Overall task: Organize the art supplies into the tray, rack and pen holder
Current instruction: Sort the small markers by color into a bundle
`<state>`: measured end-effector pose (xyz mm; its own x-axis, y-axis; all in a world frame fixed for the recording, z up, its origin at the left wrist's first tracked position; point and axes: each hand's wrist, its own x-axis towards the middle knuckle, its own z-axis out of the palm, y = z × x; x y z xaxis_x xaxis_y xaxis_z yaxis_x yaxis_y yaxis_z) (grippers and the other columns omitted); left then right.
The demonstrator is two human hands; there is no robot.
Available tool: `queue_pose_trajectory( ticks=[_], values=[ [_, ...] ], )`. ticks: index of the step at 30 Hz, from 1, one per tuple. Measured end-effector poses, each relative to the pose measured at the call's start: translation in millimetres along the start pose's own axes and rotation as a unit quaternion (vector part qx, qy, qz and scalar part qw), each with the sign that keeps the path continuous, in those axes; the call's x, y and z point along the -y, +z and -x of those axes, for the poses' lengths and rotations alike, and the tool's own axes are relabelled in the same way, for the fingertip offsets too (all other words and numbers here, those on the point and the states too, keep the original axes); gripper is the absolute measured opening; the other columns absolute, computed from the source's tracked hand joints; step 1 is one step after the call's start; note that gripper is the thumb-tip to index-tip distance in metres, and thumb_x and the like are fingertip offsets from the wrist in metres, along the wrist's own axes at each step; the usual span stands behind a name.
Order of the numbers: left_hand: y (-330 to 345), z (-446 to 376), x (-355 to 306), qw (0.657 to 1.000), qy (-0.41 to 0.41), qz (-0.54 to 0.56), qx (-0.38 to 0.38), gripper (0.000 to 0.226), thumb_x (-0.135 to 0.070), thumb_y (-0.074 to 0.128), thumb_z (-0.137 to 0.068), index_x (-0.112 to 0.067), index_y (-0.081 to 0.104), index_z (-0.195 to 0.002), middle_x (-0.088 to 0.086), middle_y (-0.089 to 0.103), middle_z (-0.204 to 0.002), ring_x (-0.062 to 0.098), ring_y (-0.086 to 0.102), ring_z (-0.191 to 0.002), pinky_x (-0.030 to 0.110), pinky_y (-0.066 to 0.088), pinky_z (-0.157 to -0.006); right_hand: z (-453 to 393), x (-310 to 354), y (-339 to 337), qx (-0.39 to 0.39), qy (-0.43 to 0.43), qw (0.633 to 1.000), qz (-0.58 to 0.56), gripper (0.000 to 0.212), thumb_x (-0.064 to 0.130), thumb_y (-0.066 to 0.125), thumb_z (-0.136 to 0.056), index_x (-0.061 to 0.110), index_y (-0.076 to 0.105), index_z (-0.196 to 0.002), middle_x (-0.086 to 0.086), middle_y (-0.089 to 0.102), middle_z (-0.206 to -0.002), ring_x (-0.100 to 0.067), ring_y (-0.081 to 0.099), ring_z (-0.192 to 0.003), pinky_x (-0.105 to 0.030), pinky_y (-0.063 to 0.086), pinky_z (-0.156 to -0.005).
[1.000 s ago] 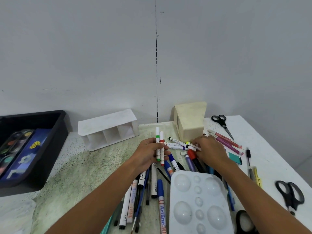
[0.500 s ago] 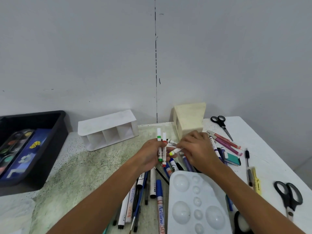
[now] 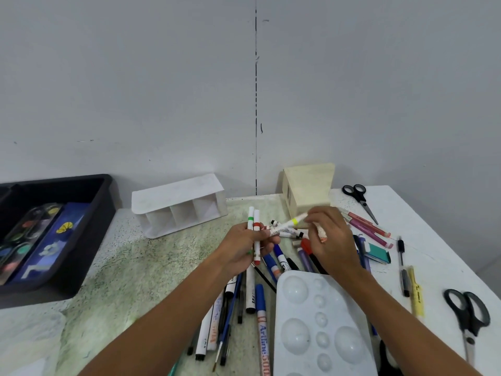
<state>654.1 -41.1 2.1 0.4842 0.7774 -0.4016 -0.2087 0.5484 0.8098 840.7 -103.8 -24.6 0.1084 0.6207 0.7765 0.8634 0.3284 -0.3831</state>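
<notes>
Since half a second ago my right hand (image 3: pixel 329 240) has lifted the white marker with the yellow-green band (image 3: pixel 288 225) higher, pinching its far end so it slants toward my left hand (image 3: pixel 245 246); an orange-capped marker (image 3: pixel 321 234) is tucked under the curled right fingers. My left hand grips two upright white markers, green-banded (image 3: pixel 250 216) and red-banded (image 3: pixel 256 226), as before. The loose pile of pens (image 3: pixel 244 302) lies near me, left of the white plastic palette (image 3: pixel 320 327). The white three-slot rack (image 3: pixel 180 208) sits far left, the black tray (image 3: pixel 58 234) at the table's left edge, and the cream wooden holder (image 3: pixel 307 187) far right. Bare green table (image 3: pixel 141 267) lies open between tray and pile.
</notes>
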Motion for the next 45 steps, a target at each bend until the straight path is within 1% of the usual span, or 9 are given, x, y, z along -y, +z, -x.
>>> queue_pose_trajectory(
  ticks=[3,9,14,18,24,32,37,40,45],
  values=[
    [-6,0,1,0.997,-0.010,0.068,-0.021,0.015,0.012,0.050,-0.090,-0.003,0.049,-0.091,0.029,0.068,-0.091,0.027,0.070,-0.069,0.028,0.057,-0.053,-1,-2,-6,0.038,0.119,0.992,0.014,0.017,-0.002,0.053,-0.084,0.003,0.067,-0.092,-0.008,0.062,-0.095,-0.016,0.056,-0.081,-0.027,0.048,-0.071],
    [-18,5,2,0.993,-0.011,0.111,-0.026,0.017,0.012,0.046,-0.092,-0.003,0.049,-0.099,0.029,0.068,-0.094,0.033,0.072,-0.080,0.034,0.061,-0.064,-10,-17,0,0.349,0.230,0.896,0.153,0.027,0.017,0.063,-0.090,0.016,0.067,-0.117,-0.003,0.058,-0.120,-0.022,0.059,-0.101,-0.035,0.048,-0.086],
    [-28,16,-2,0.992,-0.002,0.121,-0.017,0.016,0.012,0.045,-0.092,-0.002,0.050,-0.096,0.030,0.064,-0.103,0.037,0.070,-0.086,0.038,0.061,-0.070,-14,-8,-1,0.314,0.241,0.907,0.145,0.014,0.016,0.064,-0.088,0.017,0.069,-0.101,-0.002,0.063,-0.105,-0.016,0.057,-0.086,-0.030,0.045,-0.075],
    [-44,27,-6,0.991,0.005,0.133,-0.027,0.016,0.012,0.046,-0.092,-0.004,0.049,-0.094,0.032,0.062,-0.109,0.039,0.069,-0.091,0.041,0.061,-0.070,-22,21,-2,0.181,0.289,0.939,-0.043,0.014,0.006,0.065,-0.085,0.019,0.063,-0.089,0.000,0.064,-0.088,-0.014,0.059,-0.078,-0.024,0.046,-0.063],
    [-88,56,-12,0.988,0.010,0.148,-0.035,0.016,0.011,0.045,-0.093,-0.005,0.048,-0.092,0.028,0.067,-0.095,0.038,0.070,-0.090,0.039,0.060,-0.066,-40,87,21,0.069,0.415,0.837,-0.349,0.009,0.004,0.069,-0.083,0.009,0.066,-0.089,-0.012,0.071,-0.085,-0.017,0.065,-0.074,-0.025,0.047,-0.059],
    [-171,129,-12,0.993,0.043,0.073,-0.078,0.016,0.013,0.047,-0.091,-0.003,0.047,-0.090,0.026,0.067,-0.092,0.035,0.070,-0.084,0.044,0.059,-0.077,-20,190,95,0.212,0.420,0.779,-0.415,0.006,0.008,0.069,-0.085,0.006,0.068,-0.091,-0.001,0.072,-0.073,-0.012,0.067,-0.064,-0.020,0.045,-0.048],
    [-230,188,-13,0.993,0.048,-0.066,-0.084,0.019,0.012,0.049,-0.088,-0.007,0.048,-0.091,0.019,0.071,-0.093,0.028,0.071,-0.086,0.027,0.052,-0.054,-3,263,137,0.243,0.407,0.773,-0.421,0.009,0.005,0.072,-0.082,0.001,0.064,-0.086,-0.005,0.070,-0.070,-0.012,0.062,-0.057,-0.022,0.042,-0.047],
    [-260,217,-11,0.990,0.042,-0.100,-0.086,0.023,0.004,0.052,-0.091,-0.002,0.051,-0.113,0.017,0.071,-0.096,0.029,0.070,-0.087,0.027,0.050,-0.053,8,303,158,0.281,0.389,0.773,-0.414,0.010,0.006,0.072,-0.081,0.002,0.063,-0.083,-0.006,0.068,-0.067,-0.014,0.059,-0.055,-0.022,0.042,-0.046],
    [-312,252,-8,0.980,0.007,-0.154,-0.127,0.041,-0.019,0.068,-0.087,-0.010,0.056,-0.125,0.013,0.068,-0.112,0.030,0.068,-0.100,0.049,0.055,-0.086,21,360,188,0.330,0.352,0.774,-0.411,0.011,0.006,0.073,-0.080,-0.002,0.065,-0.084,-0.015,0.070,-0.073,-0.018,0.060,-0.059,-0.022,0.045,-0.046]
  ],
)
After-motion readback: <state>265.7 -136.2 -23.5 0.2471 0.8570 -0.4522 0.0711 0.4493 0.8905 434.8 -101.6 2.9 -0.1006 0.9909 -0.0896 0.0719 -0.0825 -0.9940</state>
